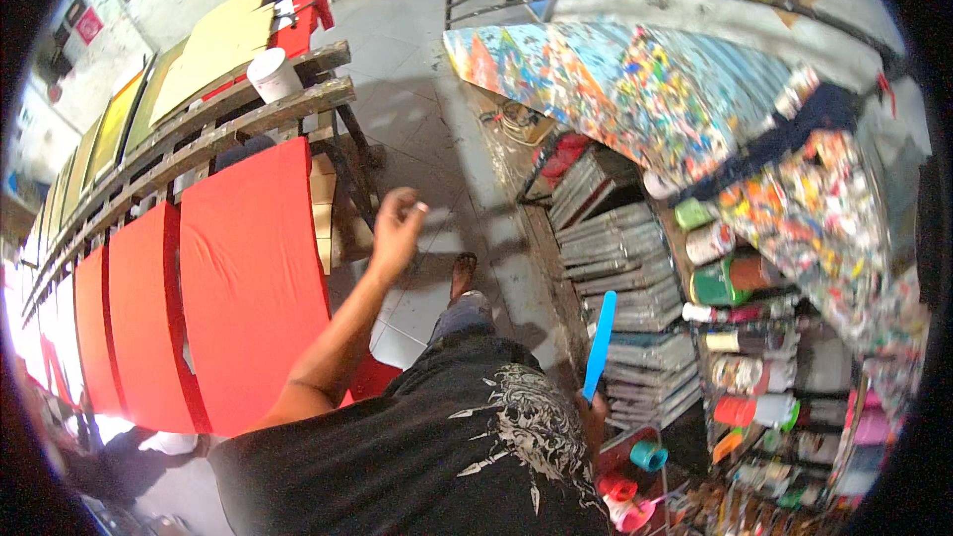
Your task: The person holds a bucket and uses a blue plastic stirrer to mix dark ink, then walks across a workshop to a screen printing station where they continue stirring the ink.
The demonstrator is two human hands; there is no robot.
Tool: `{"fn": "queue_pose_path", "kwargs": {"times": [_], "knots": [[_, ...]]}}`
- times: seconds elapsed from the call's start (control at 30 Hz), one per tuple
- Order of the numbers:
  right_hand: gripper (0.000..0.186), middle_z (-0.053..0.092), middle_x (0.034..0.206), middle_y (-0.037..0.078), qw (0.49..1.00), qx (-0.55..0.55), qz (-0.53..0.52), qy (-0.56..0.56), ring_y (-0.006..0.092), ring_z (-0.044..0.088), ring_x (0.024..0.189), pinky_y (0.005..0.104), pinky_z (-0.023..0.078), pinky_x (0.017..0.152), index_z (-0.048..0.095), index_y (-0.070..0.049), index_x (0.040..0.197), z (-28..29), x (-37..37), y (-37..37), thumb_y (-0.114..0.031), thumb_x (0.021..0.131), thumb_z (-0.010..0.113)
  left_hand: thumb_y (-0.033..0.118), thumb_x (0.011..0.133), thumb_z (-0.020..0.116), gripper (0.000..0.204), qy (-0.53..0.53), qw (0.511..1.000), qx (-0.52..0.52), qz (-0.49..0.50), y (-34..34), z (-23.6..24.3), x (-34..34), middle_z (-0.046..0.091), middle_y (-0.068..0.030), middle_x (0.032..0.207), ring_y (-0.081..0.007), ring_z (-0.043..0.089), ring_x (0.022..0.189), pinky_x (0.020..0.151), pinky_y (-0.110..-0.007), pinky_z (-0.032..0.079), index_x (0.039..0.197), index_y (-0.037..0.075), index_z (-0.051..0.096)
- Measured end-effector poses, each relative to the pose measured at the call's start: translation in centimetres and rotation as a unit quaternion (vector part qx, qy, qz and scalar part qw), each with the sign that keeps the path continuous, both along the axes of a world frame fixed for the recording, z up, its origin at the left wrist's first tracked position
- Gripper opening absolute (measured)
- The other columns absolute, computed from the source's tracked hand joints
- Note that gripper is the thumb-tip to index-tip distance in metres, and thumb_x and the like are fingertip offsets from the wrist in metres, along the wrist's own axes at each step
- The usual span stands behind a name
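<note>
Grey tiled floor (397,50) runs away between both sides of the room. Near right, the right hand (593,419), partly hidden, grips a flat bright-blue plastic-looking spatula (600,345), its long axis pointing far and leaning slightly right. Loosely curled and seemingly empty, the left hand (396,230) is well apart, far and left of the spatula, nearer to the red cloth-like panels (248,278); stacked grey flat slabs (650,369) lie right of the spatula
</note>
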State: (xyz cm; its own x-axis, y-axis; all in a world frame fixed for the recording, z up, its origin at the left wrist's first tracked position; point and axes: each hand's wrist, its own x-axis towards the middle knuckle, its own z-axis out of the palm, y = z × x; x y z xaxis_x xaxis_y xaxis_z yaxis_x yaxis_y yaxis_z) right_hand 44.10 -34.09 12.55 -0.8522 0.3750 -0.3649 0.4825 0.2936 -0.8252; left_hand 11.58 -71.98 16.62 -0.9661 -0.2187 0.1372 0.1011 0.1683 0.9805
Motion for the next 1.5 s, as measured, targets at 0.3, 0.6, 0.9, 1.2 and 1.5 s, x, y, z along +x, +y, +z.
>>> {"fn": "queue_pose_path", "kwargs": {"times": [0.3, 0.6, 0.9, 1.2, 1.5], "knots": [[0.018, 0.059, 0.071, 0.003, 0.988, -0.127, 0.078, 0.046, 0.0108, 0.054, 0.060, 0.0267, 0.044, 0.056, 0.057, -0.001, 0.092, 2.6, -29.1, -3.3, -0.018, 0.089, 0.062, 0.033, 0.065, 0.083, 0.105, 0.077, 0.890, -0.248, 0.376, -25.4, 2.4, -22.0, 0.037, -0.0293, 0.132, -0.0407, 0.038, 0.124, 0.104, -0.044, 0.033, 0.142, 0.001, 0.019], [0.013, 0.050, 0.065, -0.001, 0.974, -0.170, 0.107, 0.108, 0.0074, 0.044, 0.053, 0.0249, 0.037, 0.049, 0.056, -0.003, 0.086, 3.2, -55.1, -11.5, -0.014, 0.088, 0.061, 0.017, 0.054, 0.087, 0.116, 0.083, 0.908, -0.111, 0.396, -30.7, 1.0, -31.3, 0.044, -0.0208, 0.129, -0.0298, 0.044, 0.120, 0.102, -0.037, 0.035, 0.139, -0.005, 0.011], [0.017, 0.048, 0.064, -0.001, 0.964, -0.195, 0.180, -0.001, 0.0087, 0.046, 0.050, 0.0249, 0.038, 0.045, 0.051, -0.005, 0.083, -1.8, -74.6, -16.5, -0.018, 0.089, 0.060, 0.018, 0.053, 0.087, 0.081, 0.024, 0.875, -0.131, 0.466, -29.0, 2.5, -31.7, 0.058, -0.0104, 0.110, -0.0214, 0.055, 0.103, 0.088, -0.035, 0.044, 0.120, 0.002, 0.045], [0.016, 0.049, 0.066, -0.002, 0.940, -0.167, 0.297, 0.031, 0.0073, 0.046, 0.051, 0.0232, 0.038, 0.044, 0.055, -0.005, 0.093, -1.1, -99.2, -22.2, -0.020, 0.089, 0.061, 0.005, 0.047, 0.083, 0.079, -0.037, 0.826, -0.052, 0.560, -28.9, 2.8, -32.5, 0.060, -0.0065, 0.109, -0.0192, 0.057, 0.100, 0.090, -0.033, 0.045, 0.118, 0.002, 0.049], [0.013, 0.047, 0.064, -0.004, 0.891, -0.162, 0.422, 0.032, 0.0055, 0.044, 0.051, 0.0225, 0.037, 0.044, 0.056, -0.006, 0.086, 1.8, -121.8, -36.2, -0.017, 0.087, 0.064, 0.009, 0.048, 0.080, 0.084, -0.005, 0.699, -0.017, 0.714, -30.1, 4.1, -32.8, 0.057, -0.0079, 0.114, -0.0203, 0.055, 0.104, 0.094, -0.035, 0.043, 0.124, 0.002, 0.046]]}}
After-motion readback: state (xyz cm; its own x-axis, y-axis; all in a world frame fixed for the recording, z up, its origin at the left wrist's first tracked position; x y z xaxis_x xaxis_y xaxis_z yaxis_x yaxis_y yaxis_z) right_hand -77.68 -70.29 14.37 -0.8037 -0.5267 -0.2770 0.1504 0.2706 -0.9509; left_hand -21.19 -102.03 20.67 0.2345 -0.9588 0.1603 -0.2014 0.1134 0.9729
